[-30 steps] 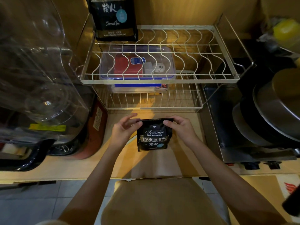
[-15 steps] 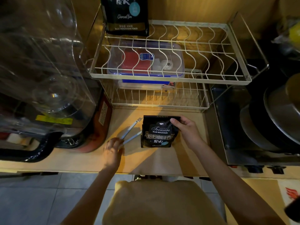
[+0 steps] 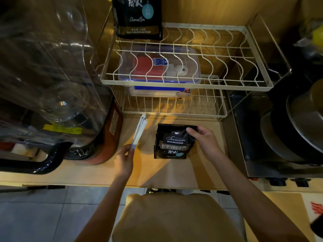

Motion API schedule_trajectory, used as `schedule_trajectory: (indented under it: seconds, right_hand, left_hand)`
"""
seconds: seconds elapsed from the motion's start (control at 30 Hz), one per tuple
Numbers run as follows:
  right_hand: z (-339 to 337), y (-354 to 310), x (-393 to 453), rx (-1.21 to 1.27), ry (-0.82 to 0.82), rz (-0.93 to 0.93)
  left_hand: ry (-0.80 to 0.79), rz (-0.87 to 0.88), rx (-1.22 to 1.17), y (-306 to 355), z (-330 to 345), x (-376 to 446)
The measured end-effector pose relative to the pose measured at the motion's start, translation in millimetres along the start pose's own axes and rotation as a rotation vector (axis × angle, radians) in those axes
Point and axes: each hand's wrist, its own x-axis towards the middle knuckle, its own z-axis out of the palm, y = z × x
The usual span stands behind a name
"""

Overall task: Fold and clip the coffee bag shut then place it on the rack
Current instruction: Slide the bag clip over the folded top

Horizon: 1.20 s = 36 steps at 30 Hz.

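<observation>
Our left grip point(image 3: 123, 158) pinches the near end of the white bag clip point(image 3: 139, 132), which angles away toward the rack's point(image 3: 185, 84) lower tier. Our right grip point(image 3: 205, 139) holds the folded top right corner of the small black coffee bag point(image 3: 172, 142), thumb on its front. The bag stands on the desk point(image 3: 97, 173) near the back edge, just in front of the rack and just right of the clip. A larger black bag point(image 3: 138, 16) stands at the upper tier's back left corner.
</observation>
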Motion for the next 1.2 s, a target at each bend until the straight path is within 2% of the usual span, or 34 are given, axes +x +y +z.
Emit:
schedule_trajectory:
  seconds: [0.1,0.23,0.37,0.53,0.7,0.77,0.83,1.0,1.2]
  right_hand:
    - [1,-1,1,-0.016,0.006,-0.002]
    - [1,-1,3,-0.005,-0.011,-0.008]
    - [-2,-3,2,-0.05,-0.036,0.013]
    - [-5,-11,1,-0.194,-0.09,-0.022]
    - [-7,-14,7,-0.616,0.034,-0.206]
    - [-7,-17,7,-0.675,0.039,-0.259]
    - [-6,-19,6,-0.601,0.012,-0.24]
    - [-13,-21,-1,-0.437,-0.22,-0.102]
    - [-24,-16,-1,-0.355,-0.132,-0.082]
  left_hand:
    - [-0.063,0.158,-0.088,29,-9,-10]
    - [-0.189,0.461,0.041,66,-19,-5]
    - [-0.307,0.595,0.214,87,-24,11]
    - [-0.445,0.58,0.273,106,-22,12]
    - [-0.504,0.578,0.292,124,-10,15]
    - [-0.497,0.525,0.272,127,-6,17]
    - [-0.476,0.505,0.27,127,-4,17]
    - [-0.458,0.527,0.316,122,-2,22]
    - [-0.427,0.542,0.33,120,-4,20]
